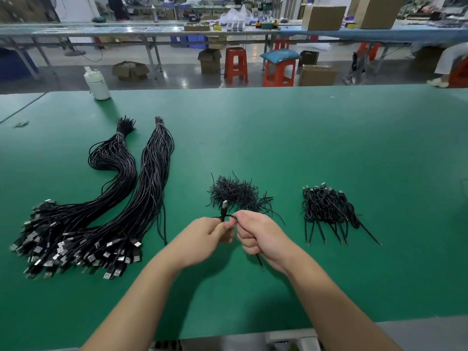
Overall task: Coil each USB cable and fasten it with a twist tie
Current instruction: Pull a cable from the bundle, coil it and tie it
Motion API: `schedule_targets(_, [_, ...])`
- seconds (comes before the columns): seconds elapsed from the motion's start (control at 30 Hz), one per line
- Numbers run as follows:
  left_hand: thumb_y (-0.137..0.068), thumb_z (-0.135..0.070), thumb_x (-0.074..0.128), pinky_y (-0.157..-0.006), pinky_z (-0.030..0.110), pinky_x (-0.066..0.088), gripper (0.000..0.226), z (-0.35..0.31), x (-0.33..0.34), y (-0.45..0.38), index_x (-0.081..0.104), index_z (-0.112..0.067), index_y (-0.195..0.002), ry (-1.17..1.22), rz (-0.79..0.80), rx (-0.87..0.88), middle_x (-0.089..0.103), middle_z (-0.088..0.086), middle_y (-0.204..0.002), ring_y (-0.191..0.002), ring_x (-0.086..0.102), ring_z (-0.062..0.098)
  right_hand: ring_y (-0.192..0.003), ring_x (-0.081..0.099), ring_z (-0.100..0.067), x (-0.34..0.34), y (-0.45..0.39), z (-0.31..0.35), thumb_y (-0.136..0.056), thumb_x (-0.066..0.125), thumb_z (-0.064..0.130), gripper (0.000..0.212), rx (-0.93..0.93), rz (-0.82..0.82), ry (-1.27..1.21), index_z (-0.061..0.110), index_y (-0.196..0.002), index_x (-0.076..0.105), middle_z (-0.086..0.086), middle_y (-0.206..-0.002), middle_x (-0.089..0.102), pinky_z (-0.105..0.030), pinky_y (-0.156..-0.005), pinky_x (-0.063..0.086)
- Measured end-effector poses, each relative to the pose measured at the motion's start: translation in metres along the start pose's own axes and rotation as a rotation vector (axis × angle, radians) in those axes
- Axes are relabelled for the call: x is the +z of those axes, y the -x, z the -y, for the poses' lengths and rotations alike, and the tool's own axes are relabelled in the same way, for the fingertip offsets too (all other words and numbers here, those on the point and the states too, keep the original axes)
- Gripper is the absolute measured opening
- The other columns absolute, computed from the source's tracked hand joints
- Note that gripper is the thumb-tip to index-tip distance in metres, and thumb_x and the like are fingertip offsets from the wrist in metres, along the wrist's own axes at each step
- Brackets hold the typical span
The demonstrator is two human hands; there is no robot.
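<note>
Both hands meet just in front of the loose heap of short black twist ties (236,193), which serves as the landmark here on the green matted worktable (329,138). The left hand (202,240) pinches a coiled black USB cable (224,215) between thumb and fingers, its silver-tipped plug standing up above the knuckles toward the heap, likely so the loops stay bunched. The right hand (260,236) is curled tightly, fingertips against the cable beside the left thumb; a thin black end pokes out below its fist, though whether that is the cable's tail or a tie cannot be told. Judging by this pose, the coil is being fastened or is about to be.

Left of the heap lie two long bundles of uncoiled black USB cables (106,206), plugs fanned toward the person for easy picking. Right of the heap sits a small pile of finished, tied black coils (329,206), kept apart from the raw stock.
</note>
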State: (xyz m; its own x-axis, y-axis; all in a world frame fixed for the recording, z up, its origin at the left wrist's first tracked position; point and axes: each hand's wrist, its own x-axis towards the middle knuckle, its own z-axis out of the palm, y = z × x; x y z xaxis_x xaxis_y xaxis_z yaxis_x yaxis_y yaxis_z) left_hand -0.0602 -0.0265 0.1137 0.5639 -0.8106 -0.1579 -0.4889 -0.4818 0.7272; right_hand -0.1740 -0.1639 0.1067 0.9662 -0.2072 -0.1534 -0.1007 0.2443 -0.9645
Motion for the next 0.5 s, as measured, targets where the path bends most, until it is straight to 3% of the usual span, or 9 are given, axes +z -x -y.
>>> schedule_targets(0.07, [-0.106, -0.025, 0.043, -0.087, 0.024, 0.05, 0.033, 0.0, 0.003, 0.0, 0.072, -0.016, -0.093, 0.218, -0.085, 0.05, 0.076, -0.002, -0.096, -0.096, 0.07, 0.009, -0.047, 0.017, -0.008, 0.003, 0.003, 0.002, -0.107, 0.039, 0.028, 0.029, -0.01, 0.004, 0.015, 0.014, -0.086, 0.054, 0.009, -0.055, 0.029, -0.023, -0.044, 0.012])
schedule_targets(0.13, [-0.107, -0.019, 0.038, -0.087, 0.017, 0.05, 0.034, -0.002, 0.008, -0.002, 0.07, -0.011, -0.107, 0.604, -0.159, 0.071, 0.076, 0.002, -0.104, -0.103, 0.07, 0.014, -0.047, 0.019, -0.008, 0.006, 0.006, 0.002, -0.108, 0.038, 0.027, 0.03, 0.005, 0.002, 0.088, 0.015, -0.085, 0.053, 0.01, -0.055, 0.03, -0.024, -0.046, 0.013])
schedule_targets(0.27, [-0.107, -0.024, 0.03, -0.083, 0.03, 0.058, 0.042, -0.011, 0.011, -0.01, 0.059, 0.006, -0.116, 1.298, -0.223, 0.02, 0.073, 0.019, -0.106, -0.101, 0.071, 0.028, -0.049, 0.036, -0.009, 0.014, 0.01, -0.009, -0.107, 0.04, 0.019, 0.032, 0.037, 0.014, 0.468, 0.019, -0.08, 0.059, 0.008, -0.057, 0.046, -0.025, -0.049, 0.03])
schedule_targets(0.33, [-0.104, -0.024, 0.037, -0.069, 0.03, 0.058, 0.037, -0.016, 0.01, -0.011, 0.06, 0.005, -0.108, 1.435, -0.211, -0.01, 0.072, 0.01, -0.08, -0.077, 0.07, 0.023, -0.052, 0.047, -0.012, 0.016, 0.01, -0.013, -0.106, 0.039, 0.016, 0.032, 0.062, 0.001, 0.53, 0.017, -0.081, 0.058, 0.002, -0.063, 0.057, -0.03, -0.054, 0.039])
schedule_targets(0.4, [-0.097, -0.025, 0.047, -0.058, 0.027, 0.049, 0.03, -0.02, 0.01, -0.008, 0.058, 0.002, -0.103, 1.44, -0.174, 0.014, 0.051, -0.001, -0.059, -0.059, 0.053, 0.016, -0.063, 0.059, -0.018, 0.015, 0.01, -0.012, -0.106, 0.038, 0.013, 0.031, 0.066, -0.024, 0.542, 0.013, -0.083, 0.06, -0.005, -0.073, 0.067, -0.034, -0.066, 0.049])
schedule_targets(0.5, [-0.094, -0.025, 0.048, -0.053, 0.024, 0.039, 0.026, -0.021, 0.012, -0.007, 0.055, 0.0, -0.1, 1.374, -0.14, 0.058, 0.035, -0.005, -0.053, -0.054, 0.039, 0.014, -0.088, 0.069, -0.022, 0.01, 0.007, -0.01, -0.103, 0.044, 0.007, 0.024, 0.022, -0.038, 0.595, 0.003, -0.097, 0.067, -0.01, -0.095, 0.074, -0.035, -0.092, 0.052])
